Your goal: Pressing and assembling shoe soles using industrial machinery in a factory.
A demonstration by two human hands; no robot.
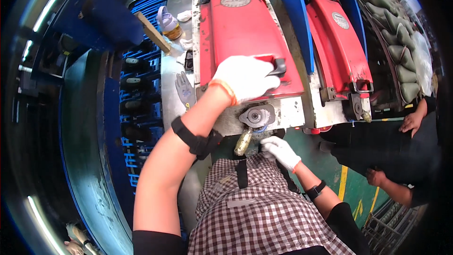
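My left hand (246, 78), in a white glove with an orange cuff, lies over the lower end of a red machine cover (252, 26). Its fingers are closed round the black handle (279, 67) there. Below the cover's front edge is a grey metal fitting with a round hub (255, 115), and a lever wrapped in yellowish tape (243, 142) hangs from it. My right hand (280, 152), also gloved, is low in front of my checked apron (264, 198), right of that lever. Its fingers are curled together; whatever they hold, if anything, is hidden.
A second red machine (337, 38) stands to the right inside a blue guard (306, 28). Another person's hand (413, 122) is at far right, near a rack of olive shoe-shaped pieces (401, 42). On the left metal table are a grey glove (184, 88) and a bottle (169, 23).
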